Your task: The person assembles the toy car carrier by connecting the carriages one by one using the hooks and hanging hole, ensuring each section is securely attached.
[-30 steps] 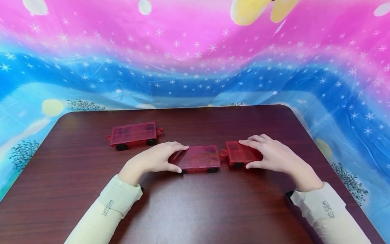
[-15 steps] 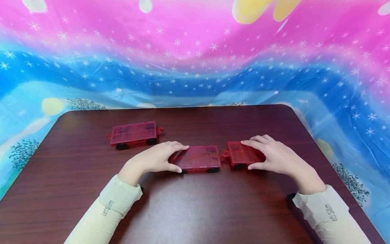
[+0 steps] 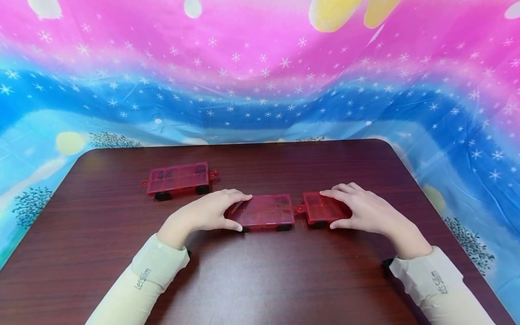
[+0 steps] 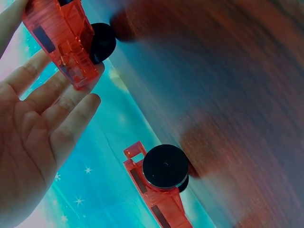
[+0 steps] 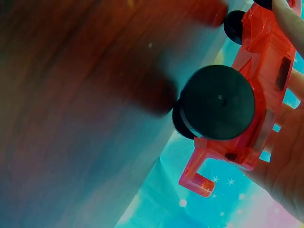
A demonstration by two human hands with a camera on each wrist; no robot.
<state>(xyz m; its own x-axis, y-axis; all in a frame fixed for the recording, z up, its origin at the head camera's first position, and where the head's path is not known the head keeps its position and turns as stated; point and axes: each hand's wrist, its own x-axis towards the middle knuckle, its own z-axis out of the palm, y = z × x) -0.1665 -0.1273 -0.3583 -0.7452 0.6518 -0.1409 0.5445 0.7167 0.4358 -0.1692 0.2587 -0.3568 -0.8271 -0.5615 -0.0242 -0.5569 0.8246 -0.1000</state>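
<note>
A starry pink-and-blue fabric backdrop (image 3: 260, 81) hangs behind and around the far edge of a dark reddish-brown wooden table (image 3: 260, 271), which carries everything else.

Both forearms, in pale cream sleeves (image 3: 140, 282), reach in from the near edge and angle toward the table's middle, wrists low and palms turned down.

Three translucent red plastic wagon bases with black wheels stand on the table. The far-left wagon (image 3: 178, 179) sits alone toward the far left part, well apart from both hands. The middle wagon (image 3: 264, 211) stands near the table's centre. The left hand (image 3: 205, 213) grips its left end: the fingers curl over the far side and top, and the thumb presses the near side by a wheel. In the left wrist view the fingers (image 4: 57, 102) lie close together along the wagon's red edge.

The right-hand wagon (image 3: 322, 208) stands just to the right of the middle one, the small loop at its left end almost touching it; whether they meet cannot be told. The right hand (image 3: 363, 208) covers its right end, fingers laid over the top and far side, thumb tucked against the near side. The right wrist view shows a black wheel (image 5: 218, 102) and the red hook (image 5: 197, 178) from close below.
</note>
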